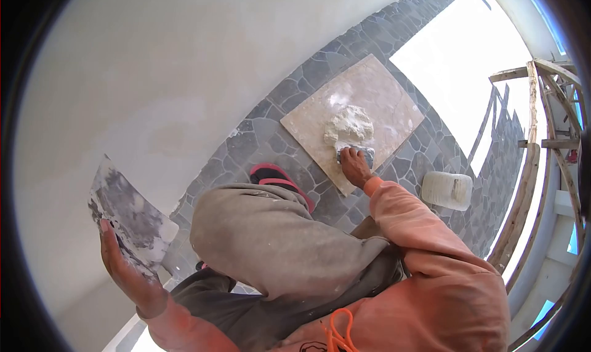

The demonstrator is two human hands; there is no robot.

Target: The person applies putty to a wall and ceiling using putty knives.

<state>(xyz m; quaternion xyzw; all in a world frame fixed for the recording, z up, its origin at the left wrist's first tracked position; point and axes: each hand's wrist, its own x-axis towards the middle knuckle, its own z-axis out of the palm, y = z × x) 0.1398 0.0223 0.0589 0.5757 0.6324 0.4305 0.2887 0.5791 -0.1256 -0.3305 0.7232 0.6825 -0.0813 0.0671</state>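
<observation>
My left hand (132, 284) is closed along the lower edge of a flat, plaster-smeared plastering plate (132, 210), held up near the wall. The plate's back is hidden, so any handle cannot be seen. My right hand (355, 166) reaches down to the board and grips a wide, grey-bladed scraper (368, 155). The scraper touches the near edge of a lumpy heap of white plaster (351, 125). Under the heap lies a pale, stained square board (391, 100) on the floor.
Grey stone paving (258, 130) runs along a pale plastered wall (160, 63). A translucent plastic container (447, 191) stands right of my right arm. Wooden poles (533, 106) rise at the right. My bent knee (240, 223) and shoe (277, 178) are near the board.
</observation>
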